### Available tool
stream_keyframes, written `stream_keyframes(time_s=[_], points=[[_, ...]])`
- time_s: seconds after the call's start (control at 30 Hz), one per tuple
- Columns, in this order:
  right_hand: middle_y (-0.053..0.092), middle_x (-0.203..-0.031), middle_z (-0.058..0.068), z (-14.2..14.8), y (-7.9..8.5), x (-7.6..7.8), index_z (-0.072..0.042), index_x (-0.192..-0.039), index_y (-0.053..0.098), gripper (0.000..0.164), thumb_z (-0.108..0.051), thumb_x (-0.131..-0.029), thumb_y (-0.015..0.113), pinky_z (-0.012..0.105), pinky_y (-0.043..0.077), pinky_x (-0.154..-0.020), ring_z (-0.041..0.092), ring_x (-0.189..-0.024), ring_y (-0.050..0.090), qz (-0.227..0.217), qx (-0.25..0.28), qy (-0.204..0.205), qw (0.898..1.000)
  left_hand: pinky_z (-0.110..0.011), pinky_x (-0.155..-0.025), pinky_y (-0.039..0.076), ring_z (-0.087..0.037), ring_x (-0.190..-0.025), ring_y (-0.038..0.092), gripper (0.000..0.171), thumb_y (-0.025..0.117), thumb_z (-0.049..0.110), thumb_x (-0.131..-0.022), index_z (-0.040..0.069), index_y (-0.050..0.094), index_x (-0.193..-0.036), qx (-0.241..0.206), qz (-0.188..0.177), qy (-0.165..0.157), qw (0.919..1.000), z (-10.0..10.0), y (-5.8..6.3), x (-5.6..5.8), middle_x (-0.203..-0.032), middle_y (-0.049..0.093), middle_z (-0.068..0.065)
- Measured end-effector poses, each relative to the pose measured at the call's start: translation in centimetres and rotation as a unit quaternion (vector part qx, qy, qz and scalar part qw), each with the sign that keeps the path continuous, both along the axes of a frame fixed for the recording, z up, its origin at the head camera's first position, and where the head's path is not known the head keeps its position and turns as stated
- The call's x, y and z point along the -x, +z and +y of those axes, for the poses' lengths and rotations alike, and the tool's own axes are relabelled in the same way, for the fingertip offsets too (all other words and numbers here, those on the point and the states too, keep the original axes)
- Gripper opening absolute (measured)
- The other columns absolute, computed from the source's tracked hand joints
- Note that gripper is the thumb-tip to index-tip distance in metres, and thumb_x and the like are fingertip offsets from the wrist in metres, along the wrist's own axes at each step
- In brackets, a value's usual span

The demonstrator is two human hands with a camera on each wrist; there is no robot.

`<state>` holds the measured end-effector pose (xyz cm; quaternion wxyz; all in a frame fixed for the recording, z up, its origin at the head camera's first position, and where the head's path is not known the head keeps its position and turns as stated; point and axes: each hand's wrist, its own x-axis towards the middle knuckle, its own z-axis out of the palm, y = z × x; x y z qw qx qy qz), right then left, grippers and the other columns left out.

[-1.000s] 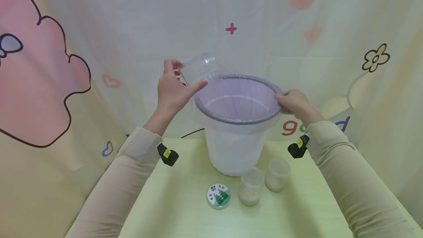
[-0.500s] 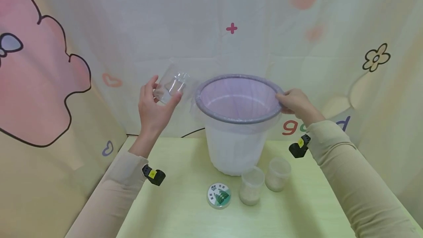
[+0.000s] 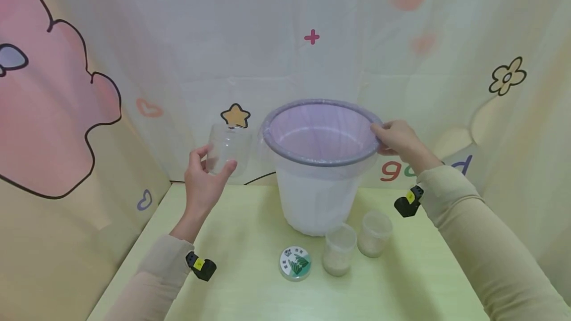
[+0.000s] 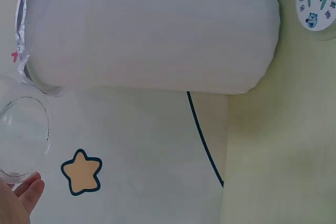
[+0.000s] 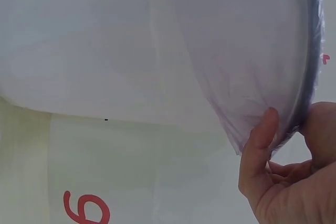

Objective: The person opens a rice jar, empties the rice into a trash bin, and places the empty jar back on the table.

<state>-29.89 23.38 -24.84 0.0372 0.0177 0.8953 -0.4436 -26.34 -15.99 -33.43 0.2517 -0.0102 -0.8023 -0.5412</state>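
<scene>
I have the left hand (image 3: 204, 182) holding a clear jar (image 3: 229, 148) between thumb and fingers, beside the waste bin (image 3: 317, 199) and above table height; I can't tell which end is its mouth. The right hand (image 3: 401, 141) pinches the bin's rim (image 3: 323, 163) through the thin liner (image 5: 252, 100). I judge the jar light, stiff and slick, best held round its sides; the liner soft and easily torn, so I'd grip rim and film together. Both forearms reach forward, left wrist lower. On the table (image 3: 241, 291) stand two translucent tubs (image 3: 340, 251), beside a round lid-like disc (image 3: 295, 263).
</scene>
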Motion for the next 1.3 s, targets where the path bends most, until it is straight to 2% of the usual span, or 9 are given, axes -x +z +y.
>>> stream_keyframes(time_s=[0.13, 0.33, 0.43, 0.63, 0.8, 0.93, 1.07, 1.17, 1.3], points=[[0.051, -0.110, 0.020, 0.1, -0.3, -0.2, 0.013, -0.135, 0.030, 0.065, -0.039, -0.096, 0.037, 0.024, 0.053, -0.076, 0.007, -0.076, 0.058, 0.003, -0.005, 0.004, 1.000, -0.045, -0.095, 0.043, -0.026, -0.118, 0.049, 0.075, 0.074, 0.047, -0.071, 0.013, 0.037, -0.127, -0.007, -0.028, -0.007, 0.9996, -0.4, -2.0, -0.3, -0.133, 0.045, -0.006], [0.047, -0.123, 0.027, 0.3, -0.5, -0.7, 0.011, -0.139, 0.024, 0.072, -0.046, -0.095, 0.032, 0.028, 0.052, -0.078, 0.032, -0.102, 0.057, 0.015, -0.010, 0.006, 1.000, -0.048, -0.090, 0.046, -0.028, -0.120, 0.047, 0.085, 0.075, 0.046, -0.071, 0.016, 0.028, -0.135, -0.005, -0.058, -0.008, 0.9983, -1.0, -4.5, -0.6, -0.135, 0.039, -0.005], [0.047, -0.124, 0.028, 0.7, -0.7, -0.9, 0.009, -0.140, 0.023, 0.075, -0.050, -0.094, 0.028, 0.028, 0.053, -0.076, 0.037, -0.106, 0.055, 0.031, -0.011, 0.006, 0.999, -0.050, -0.087, 0.047, -0.030, -0.119, 0.047, 0.090, 0.075, 0.047, -0.070, 0.018, 0.024, -0.139, 0.008, -0.074, -0.001, 0.9973, -1.3, -5.6, -0.7, -0.135, 0.038, -0.008], [0.051, -0.118, 0.027, 1.6, -1.6, -1.4, 0.008, -0.140, 0.024, 0.078, -0.055, -0.094, 0.022, 0.029, 0.054, -0.073, 0.034, -0.098, 0.058, 0.061, -0.023, -0.006, 0.998, -0.051, -0.086, 0.046, -0.032, -0.117, 0.047, 0.093, 0.076, 0.044, -0.070, 0.017, 0.023, -0.142, 0.030, -0.092, 0.001, 0.9953, -1.5, -7.8, -1.1, -0.136, 0.039, -0.009], [0.053, -0.115, 0.028, 2.0, -3.0, -1.7, 0.009, -0.139, 0.026, 0.080, -0.056, -0.093, 0.021, 0.031, 0.055, -0.071, 0.031, -0.091, 0.061, 0.064, -0.045, -0.008, 0.997, -0.050, -0.086, 0.046, -0.033, -0.118, 0.045, 0.091, 0.075, 0.044, -0.071, 0.016, 0.027, -0.142, 0.049, -0.115, -0.005, 0.9921, -1.6, -9.8, -1.8, -0.135, 0.037, -0.008], [0.055, -0.110, 0.028, 2.2, -4.4, -2.2, 0.010, -0.135, 0.031, 0.076, -0.053, -0.095, 0.022, 0.030, 0.055, -0.067, 0.027, -0.083, 0.063, 0.065, -0.048, -0.005, 0.997, -0.050, -0.084, 0.048, -0.035, -0.119, 0.045, 0.089, 0.076, 0.044, -0.070, 0.014, 0.030, -0.139, 0.045, -0.135, -0.017, 0.9896, -1.5, -11.6, -2.1, -0.135, 0.037, -0.009], [0.056, -0.102, 0.025, 2.2, -5.9, -2.6, 0.010, -0.129, 0.038, 0.070, -0.050, -0.096, 0.025, 0.030, 0.055, -0.064, 0.021, -0.075, 0.063, 0.062, -0.032, -0.003, 0.998, -0.050, -0.085, 0.048, -0.035, -0.118, 0.048, 0.085, 0.079, 0.037, -0.069, 0.013, 0.033, -0.137, 0.032, -0.141, -0.019, 0.9894, -1.4, -13.2, -2.1, -0.132, 0.044, -0.011], [0.056, -0.099, 0.022, 2.1, -6.9, -2.8, 0.009, -0.120, 0.043, 0.065, -0.050, -0.096, 0.026, 0.030, 0.055, -0.064, 0.019, -0.075, 0.062, 0.057, -0.027, 0.007, 0.998, -0.049, -0.090, 0.044, -0.033, -0.118, 0.047, 0.083, 0.080, 0.033, -0.068, 0.012, 0.035, -0.134, 0.038, -0.141, -0.017, 0.9891, -1.2, -14.3, -2.1, -0.129, 0.048, -0.012], [0.056, -0.102, 0.023, 2.1, -7.9, -3.3, 0.009, -0.122, 0.042, 0.065, -0.049, -0.096, 0.028, 0.030, 0.055, -0.065, 0.021, -0.077, 0.060, 0.051, -0.029, 0.014, 0.998, -0.049, -0.089, 0.043, -0.034, -0.114, 0.048, 0.082, 0.081, 0.030, -0.067, 0.010, 0.036, -0.133, 0.056, -0.149, -0.016, 0.9870, -0.7, -15.4, -2.3, -0.127, 0.049, -0.016]])
